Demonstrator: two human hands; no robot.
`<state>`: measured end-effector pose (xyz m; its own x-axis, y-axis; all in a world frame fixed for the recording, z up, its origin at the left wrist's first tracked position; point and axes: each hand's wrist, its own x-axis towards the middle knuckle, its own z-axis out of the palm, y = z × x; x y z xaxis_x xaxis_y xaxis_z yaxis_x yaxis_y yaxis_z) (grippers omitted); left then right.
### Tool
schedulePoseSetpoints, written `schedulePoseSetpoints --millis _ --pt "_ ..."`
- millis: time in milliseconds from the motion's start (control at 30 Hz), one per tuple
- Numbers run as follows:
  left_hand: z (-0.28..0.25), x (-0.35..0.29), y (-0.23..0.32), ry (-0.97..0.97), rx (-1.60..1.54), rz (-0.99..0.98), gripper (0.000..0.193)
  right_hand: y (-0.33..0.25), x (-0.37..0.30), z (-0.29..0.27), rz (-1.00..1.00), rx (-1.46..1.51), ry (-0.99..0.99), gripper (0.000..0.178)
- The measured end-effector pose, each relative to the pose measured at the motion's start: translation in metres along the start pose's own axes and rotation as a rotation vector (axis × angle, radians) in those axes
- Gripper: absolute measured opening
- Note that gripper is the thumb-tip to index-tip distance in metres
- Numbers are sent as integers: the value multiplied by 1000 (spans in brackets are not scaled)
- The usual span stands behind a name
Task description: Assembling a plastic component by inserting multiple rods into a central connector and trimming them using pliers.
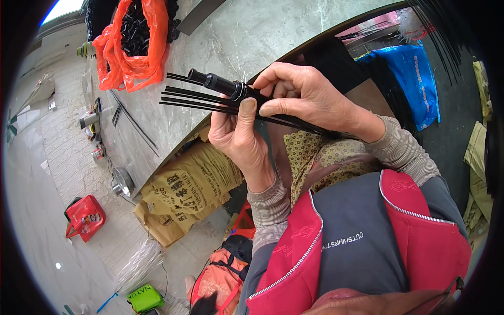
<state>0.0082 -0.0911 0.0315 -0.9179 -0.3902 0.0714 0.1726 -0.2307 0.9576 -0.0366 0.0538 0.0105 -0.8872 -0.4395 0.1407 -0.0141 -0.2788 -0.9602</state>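
Note:
In both my hands is a black tube (219,84) with a stepped end and a wire-wound collar (239,91). Several thin black rods (191,101) run alongside it, their free ends pointing left. My left hand (239,136) is closed around the rods from below, its thumb pressed up near the collar. The right hand (304,97) has its thumb and curled fingers closed by the collar, over the tube and rods. What lies right between those fingertips is hidden. The rods continue right, under my right wrist, toward a flowered cloth (302,157) on my lap.
A grey stone-topped table (231,44) lies beyond my hands. On it stands a red plastic bag (139,68) of small black parts, near some loose black rods (134,123). Below its edge is a brown paper sack (194,184); a blue bag (415,79) lies at right.

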Motion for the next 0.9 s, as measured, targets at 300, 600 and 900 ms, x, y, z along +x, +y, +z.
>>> schedulePoseSetpoints --millis 300,600,900 --pt "4 -4 8 -18 101 20 28 2 3 -7 -3 -20 -49 29" --pt "17 10 17 -10 109 67 27 -7 2 -8 -24 -156 -55 27" --pt "20 19 19 -43 17 1 19 -16 3 -10 23 -167 -38 23"
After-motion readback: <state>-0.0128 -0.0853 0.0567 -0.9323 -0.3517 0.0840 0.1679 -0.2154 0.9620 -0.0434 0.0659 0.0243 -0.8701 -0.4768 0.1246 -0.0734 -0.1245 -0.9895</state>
